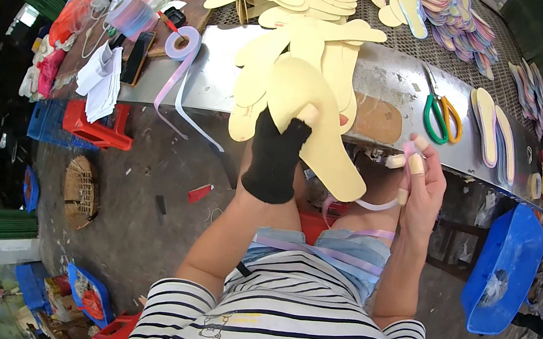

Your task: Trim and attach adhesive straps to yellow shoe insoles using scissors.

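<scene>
My left hand (278,151), in a black fingerless glove, grips a pale yellow shoe insole (312,123) and holds it up in front of the bench edge. My right hand (422,186), with taped fingertips, pinches a thin lilac ribbon (376,204) that loops under the insole and runs down across my lap. A fan of more yellow insoles (301,46) lies on the metal bench (394,72) just beyond the held one. A brown insole (375,119) lies flat at the bench edge.
Green and orange scissors (443,117) lie right of my hands. A lilac ribbon roll (182,42) sits at the left, its tail hanging off the bench. Coloured insoles (455,22) are piled at the back. A blue tub (505,269), red stool (95,126) and woven basket (80,191) stand on the floor.
</scene>
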The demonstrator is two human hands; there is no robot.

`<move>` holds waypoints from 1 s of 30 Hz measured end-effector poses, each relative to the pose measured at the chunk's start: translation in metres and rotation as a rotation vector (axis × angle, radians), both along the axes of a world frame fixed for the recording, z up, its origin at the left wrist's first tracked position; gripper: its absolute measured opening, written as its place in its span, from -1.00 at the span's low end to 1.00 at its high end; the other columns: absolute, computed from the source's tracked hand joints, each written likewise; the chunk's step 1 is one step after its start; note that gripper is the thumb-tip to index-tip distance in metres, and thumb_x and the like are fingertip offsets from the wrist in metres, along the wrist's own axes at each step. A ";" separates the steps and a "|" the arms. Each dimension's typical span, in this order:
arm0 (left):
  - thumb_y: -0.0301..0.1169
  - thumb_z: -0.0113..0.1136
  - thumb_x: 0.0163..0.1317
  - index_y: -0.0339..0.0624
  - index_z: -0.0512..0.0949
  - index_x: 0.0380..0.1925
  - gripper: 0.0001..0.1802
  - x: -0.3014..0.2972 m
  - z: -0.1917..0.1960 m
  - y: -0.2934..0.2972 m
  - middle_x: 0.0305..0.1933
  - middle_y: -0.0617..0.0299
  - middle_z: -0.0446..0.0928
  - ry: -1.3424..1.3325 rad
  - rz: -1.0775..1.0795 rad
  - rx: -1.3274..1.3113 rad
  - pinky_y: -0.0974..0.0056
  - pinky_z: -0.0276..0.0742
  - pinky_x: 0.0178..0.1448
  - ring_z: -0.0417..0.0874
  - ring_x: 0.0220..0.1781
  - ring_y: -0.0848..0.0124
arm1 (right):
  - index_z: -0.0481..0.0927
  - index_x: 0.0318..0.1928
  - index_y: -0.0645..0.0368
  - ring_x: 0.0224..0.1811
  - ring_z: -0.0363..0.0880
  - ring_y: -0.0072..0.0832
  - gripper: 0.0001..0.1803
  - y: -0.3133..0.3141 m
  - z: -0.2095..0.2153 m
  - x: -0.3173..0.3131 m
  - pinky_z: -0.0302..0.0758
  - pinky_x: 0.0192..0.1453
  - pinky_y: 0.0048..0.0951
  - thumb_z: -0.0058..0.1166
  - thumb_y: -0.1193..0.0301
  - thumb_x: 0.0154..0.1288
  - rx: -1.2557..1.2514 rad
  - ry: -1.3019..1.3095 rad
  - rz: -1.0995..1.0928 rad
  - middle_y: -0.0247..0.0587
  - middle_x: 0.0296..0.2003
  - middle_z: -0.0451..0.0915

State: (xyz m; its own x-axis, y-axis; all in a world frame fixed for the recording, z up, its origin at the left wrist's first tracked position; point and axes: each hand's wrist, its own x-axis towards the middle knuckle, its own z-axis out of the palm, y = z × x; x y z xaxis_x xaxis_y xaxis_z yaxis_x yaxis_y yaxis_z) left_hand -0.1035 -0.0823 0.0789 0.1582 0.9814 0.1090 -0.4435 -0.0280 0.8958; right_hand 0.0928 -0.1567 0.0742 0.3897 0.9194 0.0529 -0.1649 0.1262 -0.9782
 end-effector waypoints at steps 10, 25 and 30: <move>-0.52 0.25 0.09 -0.31 0.57 -0.19 -0.75 0.010 0.009 -0.027 -0.29 0.28 0.60 0.215 0.141 0.095 0.41 0.47 -0.19 0.56 -0.28 0.55 | 0.55 -0.22 0.29 -0.55 0.35 -0.81 -0.87 0.009 0.055 -0.047 0.23 -0.52 -0.77 0.05 0.50 0.25 0.115 -0.076 0.143 -0.39 -0.44 0.56; -0.53 0.25 0.10 -0.28 0.55 -0.14 -0.72 0.009 0.014 -0.031 -0.21 0.27 0.60 0.254 0.126 0.242 0.41 0.47 -0.13 0.56 -0.21 0.55 | 0.59 -0.27 0.32 -0.53 0.36 -0.82 -0.87 0.026 0.042 -0.051 0.20 -0.54 -0.78 0.13 0.51 0.19 0.152 -0.040 0.131 -0.42 -0.43 0.49; -0.53 0.25 0.10 -0.27 0.53 -0.10 -0.68 0.009 0.011 -0.030 -0.16 0.25 0.59 0.233 0.075 0.203 0.39 0.46 -0.07 0.55 -0.15 0.53 | 0.61 -0.30 0.33 -0.52 0.42 -0.84 -0.91 0.024 0.046 -0.064 0.26 -0.51 -0.80 0.15 0.56 0.17 0.157 0.016 -0.048 -0.49 -0.41 0.44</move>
State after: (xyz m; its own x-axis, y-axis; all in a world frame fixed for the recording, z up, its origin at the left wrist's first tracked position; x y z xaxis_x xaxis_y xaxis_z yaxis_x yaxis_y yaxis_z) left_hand -0.0942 -0.1123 0.0902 0.1298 0.9532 0.2730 -0.2167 -0.2414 0.9459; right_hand 0.0293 -0.1328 0.1205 0.4353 0.8805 0.1877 -0.1700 0.2852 -0.9433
